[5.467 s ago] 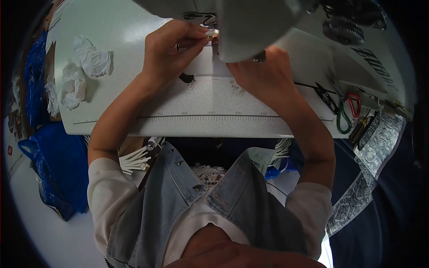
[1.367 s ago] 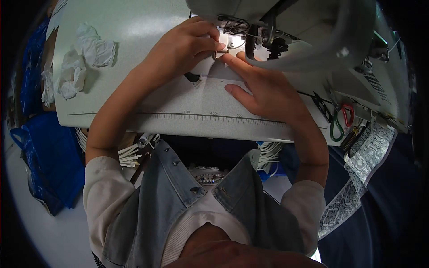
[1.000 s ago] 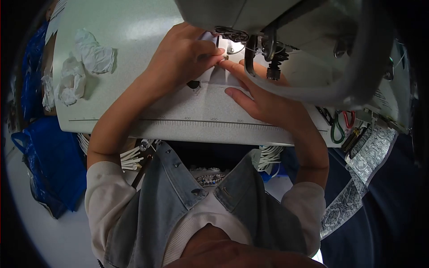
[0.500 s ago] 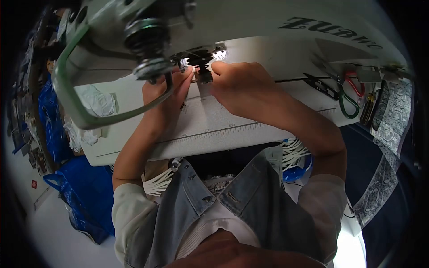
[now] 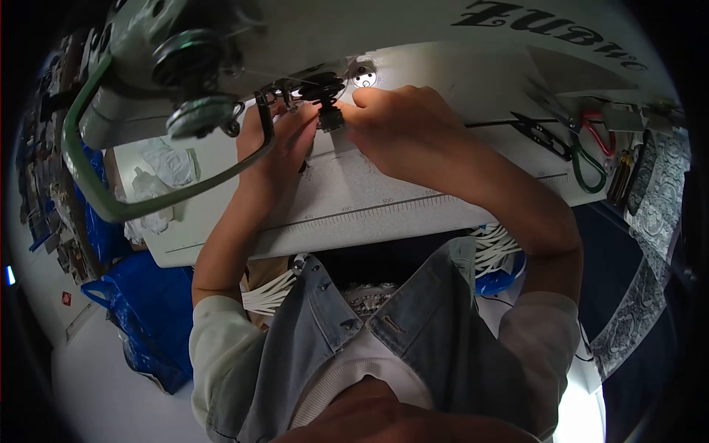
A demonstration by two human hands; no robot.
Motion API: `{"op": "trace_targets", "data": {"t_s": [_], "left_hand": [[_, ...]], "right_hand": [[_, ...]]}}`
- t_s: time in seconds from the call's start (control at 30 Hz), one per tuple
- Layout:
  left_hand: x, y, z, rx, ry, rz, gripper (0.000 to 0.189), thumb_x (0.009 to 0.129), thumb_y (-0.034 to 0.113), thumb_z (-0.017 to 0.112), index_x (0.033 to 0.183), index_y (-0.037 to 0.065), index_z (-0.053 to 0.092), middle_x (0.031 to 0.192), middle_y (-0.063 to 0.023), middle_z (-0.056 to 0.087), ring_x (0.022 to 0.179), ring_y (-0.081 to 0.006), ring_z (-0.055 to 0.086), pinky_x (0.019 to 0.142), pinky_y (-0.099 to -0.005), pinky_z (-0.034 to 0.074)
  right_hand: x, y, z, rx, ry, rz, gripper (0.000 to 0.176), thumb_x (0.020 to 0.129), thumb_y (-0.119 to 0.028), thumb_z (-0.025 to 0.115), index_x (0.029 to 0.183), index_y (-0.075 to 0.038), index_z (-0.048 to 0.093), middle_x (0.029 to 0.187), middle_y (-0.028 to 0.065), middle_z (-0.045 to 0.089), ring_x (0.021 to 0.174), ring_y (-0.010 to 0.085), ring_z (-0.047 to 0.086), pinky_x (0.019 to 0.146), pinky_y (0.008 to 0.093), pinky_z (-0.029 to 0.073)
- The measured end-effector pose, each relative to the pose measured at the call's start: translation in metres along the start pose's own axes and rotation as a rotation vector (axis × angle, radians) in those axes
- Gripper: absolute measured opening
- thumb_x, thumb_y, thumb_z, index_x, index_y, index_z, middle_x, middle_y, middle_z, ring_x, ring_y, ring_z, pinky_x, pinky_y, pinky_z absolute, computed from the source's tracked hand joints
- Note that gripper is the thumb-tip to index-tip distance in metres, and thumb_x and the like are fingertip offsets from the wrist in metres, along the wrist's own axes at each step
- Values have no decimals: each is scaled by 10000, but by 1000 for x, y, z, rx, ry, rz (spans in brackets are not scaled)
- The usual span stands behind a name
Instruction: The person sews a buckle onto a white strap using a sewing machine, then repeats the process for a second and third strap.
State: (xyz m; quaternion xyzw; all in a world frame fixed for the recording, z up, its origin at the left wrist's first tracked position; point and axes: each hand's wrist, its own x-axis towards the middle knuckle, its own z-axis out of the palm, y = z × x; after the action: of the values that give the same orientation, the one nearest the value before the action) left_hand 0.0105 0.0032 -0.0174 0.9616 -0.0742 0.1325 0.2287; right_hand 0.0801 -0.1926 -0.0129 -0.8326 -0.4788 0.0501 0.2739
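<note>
A large pale sewing machine fills the top of the head view, with a black-sprung tension knob low on its head. My left hand is at the needle area, partly behind the green-edged wire guard; its thumb and fingertips are pressed together on something too small to make out. Just right of the knob, my right hand has its fingers curled with the fingertips hidden. The two hands nearly meet around the knob, above the white machine bed.
Black snips and green-and-red-handled scissors lie on the bed's right side. White crumpled cloth is at the left. A blue bag stands below left. Patterned fabric hangs at the right edge. White cords hang below the table edge.
The view has shifted slightly, so the machine head and guard appear farther left. My hands stay at the needle area, now slightly closer together.
</note>
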Motion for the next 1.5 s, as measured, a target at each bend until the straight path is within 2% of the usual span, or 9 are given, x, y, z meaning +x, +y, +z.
{"op": "trace_targets", "data": {"t_s": [0.23,0.3,0.43,0.57,0.63,0.73,1.03,1.1,1.5], "left_hand": [[-1,2,0,-10,-23,-11,241,748,78,736,985,111,710,912,-81,655,825,-234,629,725,-322,508],[4,4,-7,-3,-62,-35,242,743,89,742,983,104,709,915,-86,655,824,-239,627,721,-318,506],[9,-23,-13,-284,-121,83,246,734,124,759,970,83,702,928,-101,657,782,-245,619,681,-300,494],[10,-25,-17,-231,-155,-73,116,786,143,728,808,42,675,741,-76,659,604,-218,571,588,-291,459],[13,-25,-19,-85,-122,141,121,801,150,714,801,43,657,682,-74,649,567,-218,562,574,-303,464],[10,-24,-13,11,-152,125,225,655,104,755,878,109,729,826,-78,627,723,-278,605,657,-352,475],[10,-13,-4,-150,41,62,77,696,141,751,764,110,733,856,-41,630,788,-224,602,694,-351,470],[9,-11,-5,-127,53,63,60,709,149,741,751,109,726,884,-34,643,826,-214,605,737,-351,461],[2,-13,1,-166,46,-34,57,714,146,732,756,111,715,918,-25,660,874,-205,610,791,-349,451]], "right_hand": [[3,-1,-8,14,3,18,85,757,-93,601,723,-32,552,691,87,541,614,291,595,497,395,467],[6,-3,-16,-50,-142,39,257,744,-40,591,993,-82,634,747,90,588,673,278,638,558,376,513],[5,-11,-14,-23,-41,-3,126,799,-142,615,867,-41,582,711,81,547,659,293,601,545,399,472],[4,-13,-7,-21,-229,9,300,816,-185,623,1100,-99,575,751,81,578,698,292,608,589,395,478],[5,-14,-7,10,-288,27,365,820,-194,623,1172,-121,562,767,81,590,705,288,610,607,387,484],[5,-12,-8,93,-139,-45,296,773,-116,612,1064,-78,578,770,99,604,656,301,616,544,411,485],[4,-8,-17,211,-235,72,409,780,-138,638,1179,-168,557,773,101,609,719,311,607,604,414,473],[5,-9,-20,156,-262,90,463,840,-175,601,1289,-258,523,729,54,571,629,190,578,618,332,469],[8,-12,-16,128,-234,138,445,811,-148,638,1235,-267,576,742,42,606,614,199,584,596,328,483]]}}
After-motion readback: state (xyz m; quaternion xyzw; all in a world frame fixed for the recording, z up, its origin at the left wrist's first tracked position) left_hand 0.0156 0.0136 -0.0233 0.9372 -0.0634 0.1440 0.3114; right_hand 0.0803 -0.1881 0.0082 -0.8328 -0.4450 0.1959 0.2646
